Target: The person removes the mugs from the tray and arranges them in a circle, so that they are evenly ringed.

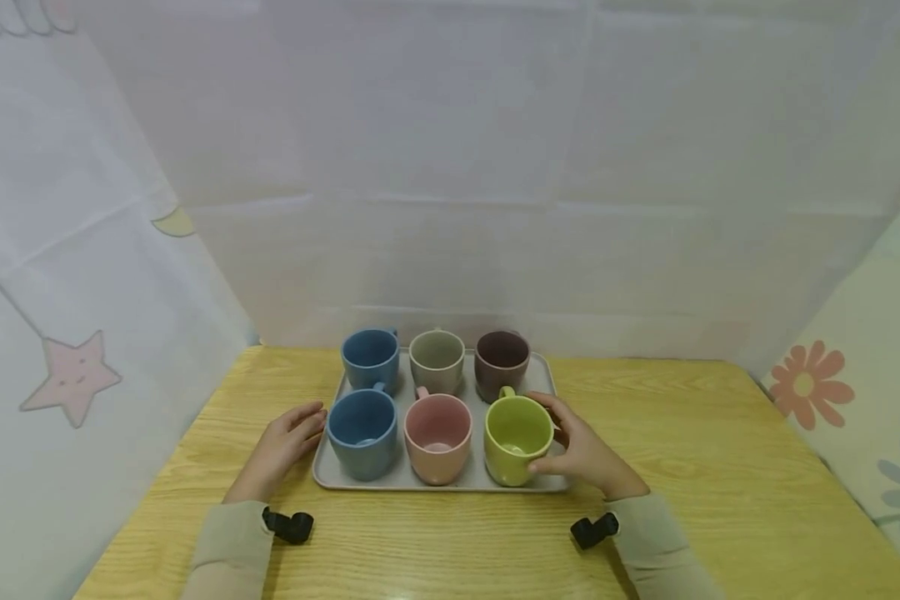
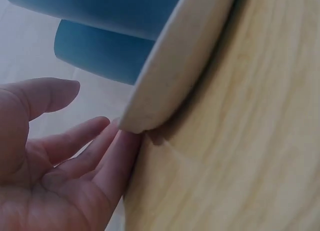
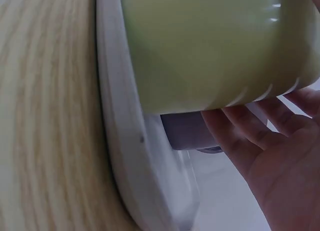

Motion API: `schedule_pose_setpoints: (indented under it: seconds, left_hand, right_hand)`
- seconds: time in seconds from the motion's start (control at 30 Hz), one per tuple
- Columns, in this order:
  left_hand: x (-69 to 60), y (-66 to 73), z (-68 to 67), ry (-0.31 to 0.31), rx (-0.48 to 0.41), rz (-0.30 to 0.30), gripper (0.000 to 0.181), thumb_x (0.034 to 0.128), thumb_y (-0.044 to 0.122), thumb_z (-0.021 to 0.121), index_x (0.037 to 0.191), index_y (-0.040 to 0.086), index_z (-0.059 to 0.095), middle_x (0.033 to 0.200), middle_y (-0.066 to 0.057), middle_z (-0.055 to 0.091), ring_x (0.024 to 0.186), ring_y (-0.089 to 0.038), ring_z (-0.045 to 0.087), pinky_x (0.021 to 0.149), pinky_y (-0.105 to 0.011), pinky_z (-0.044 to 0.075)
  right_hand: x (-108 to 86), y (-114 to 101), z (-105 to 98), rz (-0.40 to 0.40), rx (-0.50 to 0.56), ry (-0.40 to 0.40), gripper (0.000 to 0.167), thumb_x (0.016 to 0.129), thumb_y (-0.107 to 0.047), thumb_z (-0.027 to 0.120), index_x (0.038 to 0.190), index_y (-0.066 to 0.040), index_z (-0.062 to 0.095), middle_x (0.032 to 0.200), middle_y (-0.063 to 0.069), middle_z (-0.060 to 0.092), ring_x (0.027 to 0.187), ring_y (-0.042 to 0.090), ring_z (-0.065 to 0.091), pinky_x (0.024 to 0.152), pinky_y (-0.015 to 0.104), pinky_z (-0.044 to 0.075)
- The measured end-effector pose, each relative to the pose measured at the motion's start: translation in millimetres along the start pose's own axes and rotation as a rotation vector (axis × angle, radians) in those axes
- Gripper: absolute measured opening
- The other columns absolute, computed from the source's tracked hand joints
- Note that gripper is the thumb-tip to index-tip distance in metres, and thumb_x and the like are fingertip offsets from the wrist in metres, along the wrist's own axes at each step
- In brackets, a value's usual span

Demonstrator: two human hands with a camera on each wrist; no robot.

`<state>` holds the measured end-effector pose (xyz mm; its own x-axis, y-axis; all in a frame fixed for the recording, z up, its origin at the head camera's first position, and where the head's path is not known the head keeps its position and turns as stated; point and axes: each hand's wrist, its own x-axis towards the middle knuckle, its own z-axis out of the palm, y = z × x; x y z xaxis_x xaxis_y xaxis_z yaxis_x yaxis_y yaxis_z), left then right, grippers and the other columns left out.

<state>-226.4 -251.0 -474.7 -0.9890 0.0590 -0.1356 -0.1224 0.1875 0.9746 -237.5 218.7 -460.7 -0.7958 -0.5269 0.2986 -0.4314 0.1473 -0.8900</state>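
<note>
Upright mugs stand in two rows on a pale rectangular tray [image 1: 438, 487]. In front are a blue mug [image 1: 363, 454], a pink mug [image 1: 438, 457] and a yellow-green mug [image 1: 512, 467]. My right hand [image 1: 579, 454] holds the yellow-green mug from its right side, thumb near the front, fingers round the far side. In the right wrist view those fingers lie against the mug's wall [image 3: 210, 51]. At the tray's left edge is my left hand [image 1: 283, 448]; in the left wrist view its fingertips touch the tray's rim [image 2: 170, 66], thumb spread apart.
Behind stand another blue mug [image 1: 371, 350], a grey mug [image 1: 437, 358] and a dark plum mug [image 1: 501, 358]. Under the tray is a wooden table [image 1: 682, 467]. A white cloth [image 1: 450, 167] hangs at the table's back edge, with printed cloth on both sides.
</note>
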Motion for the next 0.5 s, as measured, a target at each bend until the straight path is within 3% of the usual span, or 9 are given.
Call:
schedule_pose_setpoints:
  seconds: [0.17,0.33,0.5]
  left_hand:
    - [1.3,-4.5,-1.2,0.01,0.021,0.014,0.063,0.1096,0.032,0.048,0.157,-0.005,0.029,0.158,-0.026,0.035,0.137,-0.025,0.048,0.108,-0.032,0.046]
    - [0.4,-9.7,-4.5,-0.007,0.027,0.058,0.063,0.1082,0.03,0.052,0.156,-0.005,0.031,0.154,-0.026,0.041,0.123,-0.001,0.054,0.104,-0.024,0.047]
    - [0.1,-17.0,-9.2,-0.06,0.052,0.11,0.065,0.1058,0.026,0.058,0.157,-0.003,0.03,0.153,-0.027,0.043,0.118,0.008,0.053,0.097,-0.013,0.045]
  right_hand:
    - [0.8,1.8,3.7,0.004,-0.007,0.002,0.097,0.075,-0.009,0.091,0.153,0.0,0.034,0.146,0.014,0.048,0.126,0.034,0.051,0.102,0.031,0.048]
    - [0.8,2.6,4.7,0.014,-0.006,0.012,0.096,0.076,-0.009,0.091,0.153,-0.001,0.034,0.146,0.012,0.049,0.127,0.033,0.051,0.103,0.029,0.046]
    - [0.6,2.1,5.1,0.029,0.0,0.015,0.096,0.076,-0.009,0.091,0.153,-0.002,0.035,0.147,0.012,0.049,0.129,0.032,0.05,0.104,0.028,0.045]
